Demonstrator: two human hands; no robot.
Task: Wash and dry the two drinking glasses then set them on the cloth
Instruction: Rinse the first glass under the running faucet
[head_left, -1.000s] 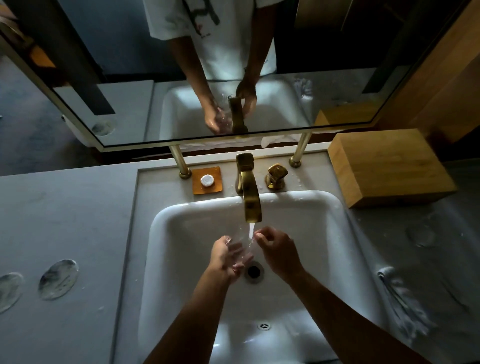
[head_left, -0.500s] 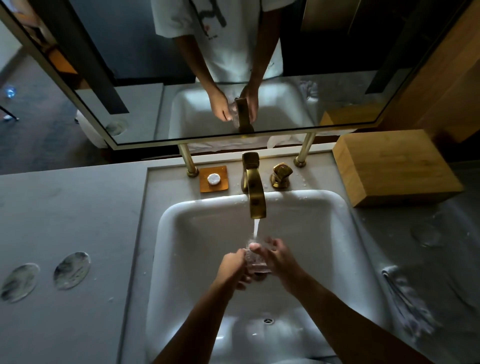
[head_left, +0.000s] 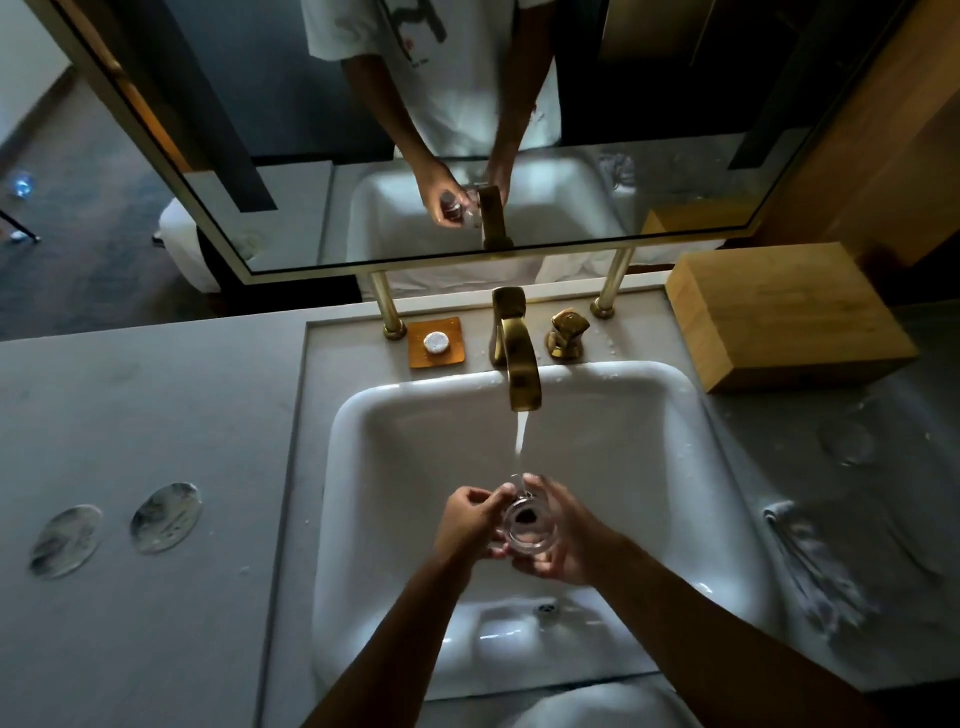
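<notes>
My hands hold one drinking glass (head_left: 524, 526) over the middle of the white sink (head_left: 675, 467), its open mouth turned up toward me. My left hand (head_left: 467, 525) curls its fingers against the left side of the glass, thumb and fingertips at the rim; my right hand (head_left: 563, 535) wraps round the right side and underneath, fingers curled beneath the base. A stream of water (head_left: 521, 434) falls from the brass faucet (head_left: 514, 358) at the far edge of the sink and meets the far rim of the glass. The brass handle (head_left: 567, 332) stands just right of the faucet; an orange soap dish (head_left: 435, 343) bearing a small white round piece lies to its left. A second glass (head_left: 847, 441), clear and hard to make out, appears to stand on the grey tabletop (head_left: 130, 415) to the right of the sink, near the wooden box (head_left: 784, 312). Nearer on that same side lies a crumpled grey cloth (head_left: 810, 561), well apart from the glass in my hands. Two round glassy coasters (head_left: 165, 517) lie side by side on the tabletop far to the left. The mirror (head_left: 571, 156) beyond the faucet reflects both hands, the glass and the sink.
</notes>
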